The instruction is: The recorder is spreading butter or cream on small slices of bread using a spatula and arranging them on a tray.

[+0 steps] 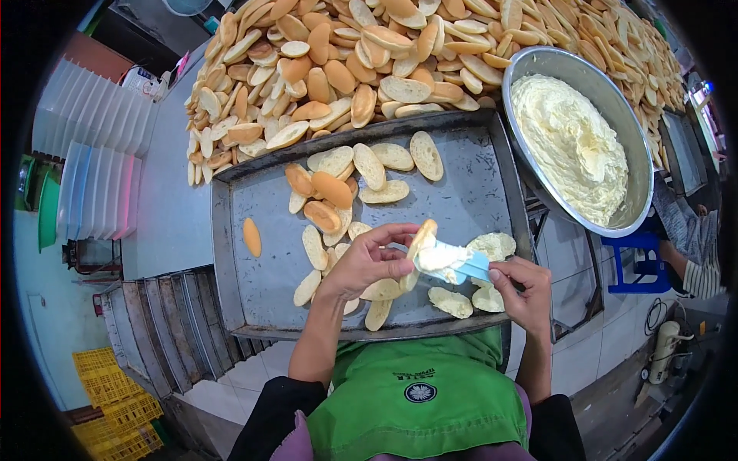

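Over a dark metal baking tray [369, 333], my left hand [372, 259] holds a halved bread piece [425, 230] on edge between thumb and fingers. My right hand [523, 288] grips a light blue plastic spatula [475, 264], whose blade bears pale cream [443, 258] and meets the cut face of that bread. Several cream-coated halves [451, 302] lie on the tray near my right hand. Plain bread halves [369, 166] are scattered over its middle and left, some cut side up, some crust up. A steel bowl [507, 92] of whipped cream [568, 144] stands at the tray's right.
A large heap of bread halves [340, 75] rises behind the tray. Stacked plastic containers [95, 190] and metal trays [167, 328] are at left, yellow crates [118, 397] at lower left. A blue stool [637, 262] and another person's striped sleeve [702, 271] are at right.
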{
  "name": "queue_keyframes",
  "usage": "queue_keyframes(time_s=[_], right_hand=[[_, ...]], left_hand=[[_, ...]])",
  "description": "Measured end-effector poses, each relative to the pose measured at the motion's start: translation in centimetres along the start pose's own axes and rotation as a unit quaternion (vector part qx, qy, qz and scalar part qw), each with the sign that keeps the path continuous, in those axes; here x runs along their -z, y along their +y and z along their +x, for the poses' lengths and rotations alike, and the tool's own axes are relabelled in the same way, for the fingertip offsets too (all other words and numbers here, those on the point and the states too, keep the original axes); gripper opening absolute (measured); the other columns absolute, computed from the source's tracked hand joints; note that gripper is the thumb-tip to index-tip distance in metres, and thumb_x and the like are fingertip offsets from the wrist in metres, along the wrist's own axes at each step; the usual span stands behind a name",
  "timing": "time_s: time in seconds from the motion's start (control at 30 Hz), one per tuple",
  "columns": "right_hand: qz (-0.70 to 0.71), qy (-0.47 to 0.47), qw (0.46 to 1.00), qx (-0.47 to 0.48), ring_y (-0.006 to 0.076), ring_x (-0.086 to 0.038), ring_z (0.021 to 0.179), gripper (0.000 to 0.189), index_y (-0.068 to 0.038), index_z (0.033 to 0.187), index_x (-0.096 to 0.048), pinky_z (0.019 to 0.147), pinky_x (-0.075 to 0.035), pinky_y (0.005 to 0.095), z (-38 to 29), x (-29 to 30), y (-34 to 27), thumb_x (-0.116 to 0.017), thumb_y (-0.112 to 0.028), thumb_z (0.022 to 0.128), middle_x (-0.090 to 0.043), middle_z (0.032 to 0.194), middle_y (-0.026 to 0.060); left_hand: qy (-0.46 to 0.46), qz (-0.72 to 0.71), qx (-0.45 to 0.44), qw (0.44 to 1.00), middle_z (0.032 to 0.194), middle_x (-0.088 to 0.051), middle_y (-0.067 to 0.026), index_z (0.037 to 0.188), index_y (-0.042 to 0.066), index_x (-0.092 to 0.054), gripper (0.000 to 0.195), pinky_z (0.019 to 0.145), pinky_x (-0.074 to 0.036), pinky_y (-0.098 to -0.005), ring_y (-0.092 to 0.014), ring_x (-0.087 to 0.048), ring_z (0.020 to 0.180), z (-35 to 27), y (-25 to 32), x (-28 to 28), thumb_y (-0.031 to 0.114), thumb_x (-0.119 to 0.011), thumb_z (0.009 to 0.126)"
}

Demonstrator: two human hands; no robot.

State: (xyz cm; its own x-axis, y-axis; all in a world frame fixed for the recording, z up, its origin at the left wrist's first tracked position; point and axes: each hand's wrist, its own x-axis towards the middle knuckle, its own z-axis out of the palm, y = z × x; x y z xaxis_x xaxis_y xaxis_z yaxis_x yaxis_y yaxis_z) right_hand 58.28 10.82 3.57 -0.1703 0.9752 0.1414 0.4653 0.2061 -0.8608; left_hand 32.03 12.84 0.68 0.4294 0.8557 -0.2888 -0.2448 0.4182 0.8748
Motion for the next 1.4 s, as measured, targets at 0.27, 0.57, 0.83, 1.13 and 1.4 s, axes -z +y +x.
queue_keyframes(time_s=[0.27, 0.57, 0.83, 1.13, 1.4], right_hand=[[0.178, 0.099, 0.971, -0.128, 0.0069, -0.054, 0.059, 0.015, 0.006, 0.085, -0.063, 0.052, -0.040, 0.0190, -1.3, 0.5, 2.5, -0.061, -0.009, 0.083, -0.059, 0.066, 0.0023], [0.248, 0.169, 0.936, -0.186, 0.0012, -0.041, 0.046, 0.020, 0.006, 0.092, -0.062, 0.041, -0.028, 0.0154, -3.4, 1.7, 4.4, -0.060, -0.012, 0.084, -0.056, 0.061, 0.0025], [0.270, 0.187, 0.924, -0.194, 0.0014, -0.039, 0.043, 0.020, 0.006, 0.092, -0.062, 0.039, -0.028, 0.0160, -3.3, 1.5, 4.7, -0.060, -0.013, 0.085, -0.056, 0.061, 0.0040], [0.263, 0.196, 0.923, -0.199, 0.0020, -0.041, 0.044, 0.021, 0.006, 0.092, -0.062, 0.040, -0.030, 0.0159, -3.3, 1.1, 4.4, -0.060, -0.014, 0.085, -0.057, 0.062, 0.0042], [0.236, 0.208, 0.925, -0.213, 0.0031, -0.039, 0.041, 0.023, 0.003, 0.092, -0.061, 0.037, -0.027, 0.0168, -3.4, 1.5, 4.9, -0.059, -0.019, 0.086, -0.055, 0.060, 0.0033]], left_hand=[[0.025, -0.009, 0.125, 0.992, 0.110, -0.056, -0.0065, 0.126, 0.000, -0.043, 0.046, 0.080, -0.046, -0.0244, -0.011, -0.056, 0.091, 1.1, -2.1, -0.3, 0.019, -0.059, 0.086], [-0.104, 0.113, 0.239, 0.959, 0.107, -0.059, -0.0052, 0.123, 0.001, -0.047, 0.040, 0.077, -0.047, -0.0233, -0.008, -0.054, 0.091, 2.7, -4.4, -0.7, 0.020, -0.055, 0.089], [-0.184, 0.132, 0.255, 0.940, 0.095, -0.060, -0.0025, 0.109, 0.003, -0.055, 0.027, 0.071, -0.046, -0.0230, -0.007, -0.055, 0.084, 2.6, -3.7, 0.0, 0.018, -0.058, 0.087], [-0.166, 0.496, -0.002, 0.852, 0.088, -0.061, -0.0097, 0.091, 0.000, -0.061, 0.013, 0.072, -0.046, -0.0329, -0.023, -0.058, 0.084, 4.9, -5.5, -1.9, 0.009, -0.058, 0.080], [0.002, 0.571, -0.060, 0.819, 0.101, -0.058, -0.0098, 0.083, 0.004, -0.063, 0.017, 0.087, -0.040, -0.0368, -0.027, -0.050, 0.102, 1.1, -0.4, 1.3, 0.014, -0.068, 0.071]])
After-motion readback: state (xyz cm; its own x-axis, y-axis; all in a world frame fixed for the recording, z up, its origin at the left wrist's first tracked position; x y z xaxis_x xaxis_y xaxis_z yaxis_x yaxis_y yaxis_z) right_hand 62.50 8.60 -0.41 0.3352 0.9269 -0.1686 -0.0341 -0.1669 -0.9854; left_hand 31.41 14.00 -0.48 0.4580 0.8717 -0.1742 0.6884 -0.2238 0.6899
